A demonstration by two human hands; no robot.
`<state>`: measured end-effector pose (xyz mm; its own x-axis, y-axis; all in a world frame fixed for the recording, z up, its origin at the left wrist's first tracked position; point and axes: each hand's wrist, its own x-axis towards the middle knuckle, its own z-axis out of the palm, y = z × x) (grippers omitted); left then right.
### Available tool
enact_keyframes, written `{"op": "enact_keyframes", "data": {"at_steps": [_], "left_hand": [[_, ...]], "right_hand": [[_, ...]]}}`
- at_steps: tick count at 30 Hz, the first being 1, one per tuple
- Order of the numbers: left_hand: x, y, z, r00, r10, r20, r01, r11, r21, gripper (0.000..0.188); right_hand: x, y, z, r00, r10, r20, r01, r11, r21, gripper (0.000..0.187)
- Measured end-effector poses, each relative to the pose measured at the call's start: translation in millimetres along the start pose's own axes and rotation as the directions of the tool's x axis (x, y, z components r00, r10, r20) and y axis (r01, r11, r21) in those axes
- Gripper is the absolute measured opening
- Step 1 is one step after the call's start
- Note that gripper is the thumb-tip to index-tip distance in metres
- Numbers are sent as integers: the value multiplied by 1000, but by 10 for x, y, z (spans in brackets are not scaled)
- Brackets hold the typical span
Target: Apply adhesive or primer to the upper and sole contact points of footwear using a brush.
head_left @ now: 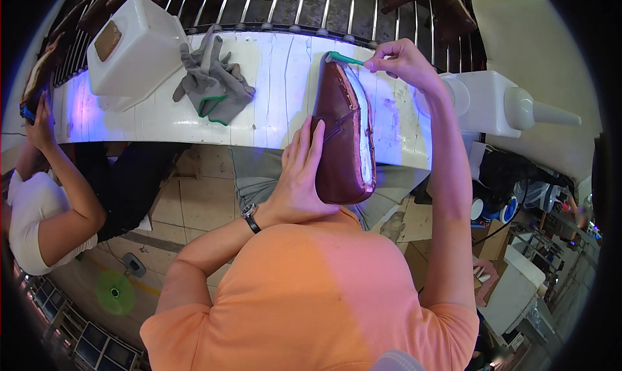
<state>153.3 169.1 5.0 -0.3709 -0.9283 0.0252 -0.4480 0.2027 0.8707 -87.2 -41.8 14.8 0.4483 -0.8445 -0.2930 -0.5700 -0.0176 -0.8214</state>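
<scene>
White bench (278, 73) ahead; left hand (299, 170) steadies the shoe (340, 163), fingers spread, right hand (402, 61) pinches the brush (348, 59). Shoe's likely light, firm, smooth: best cradled at the near end.

The white bench (278, 118) carries 1 boxy container (142, 53), grey gloves (217, 86) beside it, and 1 nozzled bottle (486, 102) at right.
</scene>
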Motion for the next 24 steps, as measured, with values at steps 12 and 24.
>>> {"op": "enact_keyframes", "data": {"at_steps": [12,24], "left_hand": [[0,-22,10,1000,17,-15,-17,1000,-24,131],[-4,-29,33,999,31,-12,-31,1000,-5,134]], "right_hand": [[-608,50,8,979,58,196,-90,984,157,18],[-1154,-113,307,993,-23,120,-16,950,313,9]]}}
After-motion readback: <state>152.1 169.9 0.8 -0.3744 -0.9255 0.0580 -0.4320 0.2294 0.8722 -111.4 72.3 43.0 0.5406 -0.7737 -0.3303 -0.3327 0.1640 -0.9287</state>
